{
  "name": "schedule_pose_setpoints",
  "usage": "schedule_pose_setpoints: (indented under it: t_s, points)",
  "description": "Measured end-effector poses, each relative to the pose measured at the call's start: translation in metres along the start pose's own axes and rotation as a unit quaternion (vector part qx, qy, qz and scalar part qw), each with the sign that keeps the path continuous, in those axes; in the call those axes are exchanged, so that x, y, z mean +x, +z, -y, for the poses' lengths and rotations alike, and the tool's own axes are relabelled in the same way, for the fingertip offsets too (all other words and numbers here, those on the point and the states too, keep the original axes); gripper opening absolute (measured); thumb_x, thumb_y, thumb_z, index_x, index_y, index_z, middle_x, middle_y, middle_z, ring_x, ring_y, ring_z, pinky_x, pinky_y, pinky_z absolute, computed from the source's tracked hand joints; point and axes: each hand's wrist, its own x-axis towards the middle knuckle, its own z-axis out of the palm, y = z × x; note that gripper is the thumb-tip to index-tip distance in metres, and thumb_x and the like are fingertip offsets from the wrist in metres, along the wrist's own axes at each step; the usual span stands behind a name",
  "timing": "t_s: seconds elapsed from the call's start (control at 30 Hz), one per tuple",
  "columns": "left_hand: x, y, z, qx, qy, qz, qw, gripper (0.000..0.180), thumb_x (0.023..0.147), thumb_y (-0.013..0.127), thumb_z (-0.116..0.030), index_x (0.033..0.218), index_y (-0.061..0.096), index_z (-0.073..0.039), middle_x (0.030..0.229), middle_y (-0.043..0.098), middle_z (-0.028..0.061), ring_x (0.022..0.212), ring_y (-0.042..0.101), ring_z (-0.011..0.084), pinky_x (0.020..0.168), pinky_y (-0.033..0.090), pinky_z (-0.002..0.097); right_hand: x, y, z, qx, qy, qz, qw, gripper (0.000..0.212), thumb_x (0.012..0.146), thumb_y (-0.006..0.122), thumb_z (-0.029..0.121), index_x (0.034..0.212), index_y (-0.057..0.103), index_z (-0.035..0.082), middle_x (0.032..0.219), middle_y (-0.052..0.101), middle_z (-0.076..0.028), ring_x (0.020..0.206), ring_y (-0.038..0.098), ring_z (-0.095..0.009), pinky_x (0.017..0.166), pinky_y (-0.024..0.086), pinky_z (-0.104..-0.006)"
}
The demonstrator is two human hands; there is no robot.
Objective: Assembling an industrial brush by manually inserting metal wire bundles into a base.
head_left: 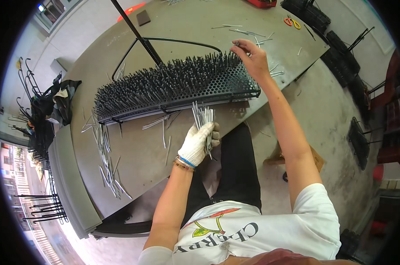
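A long black perforated rack [200,98] rests on the table, with many dark rods [151,81] standing upright in its holes. Bare holes show toward its right end. My left hand [200,139], in a white knitted glove, is closed around a bundle of thin silver metal rods [203,117] just in front of the rack. My right hand [251,56], bare, is over the rack's far right corner. Its thumb and forefinger are pinched together at the tips of the dark rods; whatever is between them is too small to make out.
Loose silver rods [103,150] lie on the grey-green table [138,172] left of the rack, with more at the far right. Scissors with red and yellow handles [292,23] lie near the far right edge. A black bar frame [140,42] rises behind the rack. Black racks [343,57] stand along the right wall.
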Motion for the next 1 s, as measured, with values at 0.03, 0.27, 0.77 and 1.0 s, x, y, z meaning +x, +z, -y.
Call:
schedule_pose_setpoints:
  t_s: [0.03,0.27,0.77,1.0]
  points:
    - [-0.002,0.001,-0.001,-0.009,-0.004,-0.003,1.000,0.024,0.092,0.061,-0.013,0.113,0.053,-0.005,0.089,0.061,0.0051,0.072,0.060,0.0134,0.060,0.053,0.0271,0.000,0.002,-0.005,-0.009,-0.001,0.011,1.000,0.020,0.086,0.068,0.009,0.105,0.066,0.002,0.089,0.070,-0.006,0.080,0.064,-0.010,0.072,0.049,-0.0244]
    - [-0.011,0.012,-0.003,-0.009,0.023,0.016,1.000,0.025,0.091,0.063,-0.013,0.110,0.056,0.001,0.096,0.063,0.0090,0.081,0.064,0.0184,0.069,0.057,0.0327,0.000,-0.001,-0.015,0.039,0.022,0.051,0.998,0.018,0.088,0.067,0.010,0.104,0.066,0.002,0.089,0.071,-0.005,0.085,0.065,-0.010,0.076,0.049,-0.0238]
    - [-0.013,0.024,0.000,0.037,0.007,0.028,0.999,0.028,0.087,0.067,-0.012,0.109,0.059,0.004,0.098,0.066,0.0117,0.083,0.066,0.0179,0.071,0.057,0.0301,-0.004,-0.006,-0.022,-0.017,0.001,0.068,0.998,0.020,0.088,0.065,0.006,0.107,0.066,0.002,0.091,0.070,-0.007,0.087,0.066,-0.012,0.080,0.051,-0.0249]
    - [-0.015,0.029,-0.001,0.034,-0.005,0.014,0.999,0.026,0.088,0.067,-0.011,0.107,0.059,0.004,0.097,0.065,0.0115,0.080,0.066,0.0175,0.071,0.057,0.0312,-0.008,0.001,-0.012,-0.199,-0.221,0.080,0.951,0.022,0.083,0.068,0.015,0.104,0.068,0.011,0.086,0.068,-0.006,0.083,0.062,-0.025,0.085,0.044,-0.0343]
